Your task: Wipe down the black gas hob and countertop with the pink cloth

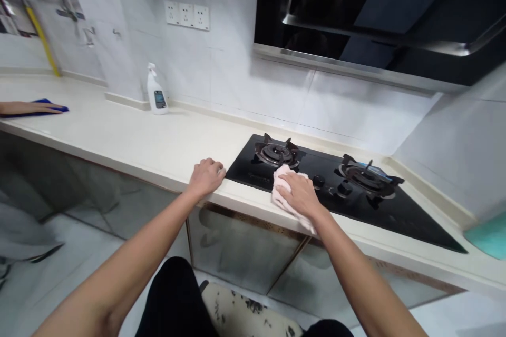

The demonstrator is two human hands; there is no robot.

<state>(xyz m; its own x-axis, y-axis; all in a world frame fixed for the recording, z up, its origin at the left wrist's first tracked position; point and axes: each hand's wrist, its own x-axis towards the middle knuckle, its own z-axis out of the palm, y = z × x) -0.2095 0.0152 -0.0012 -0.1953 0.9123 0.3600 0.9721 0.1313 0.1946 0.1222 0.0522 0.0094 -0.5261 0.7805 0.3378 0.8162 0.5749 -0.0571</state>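
Note:
My right hand [302,193] is pressed onto a pale pink cloth [281,197] at the front edge of the black gas stove [253,171]. Part of the cloth drapes over the edge of the counter. My left hand [206,176] rests on the cream countertop [177,139] by the stove's left corner, fingers slightly bent and holding nothing. Close to my right hand are the left burner [278,152] and two black knobs [331,185]. The right burner [367,175] lies farther off, with something blue behind its grate.
A white spray bottle [157,92] stands against the wall. At far left another person's hand [35,108] lies on a blue cloth [43,101]. The dark range hood [371,16] overhangs the stove. A turquoise object [490,237] sits at the right edge.

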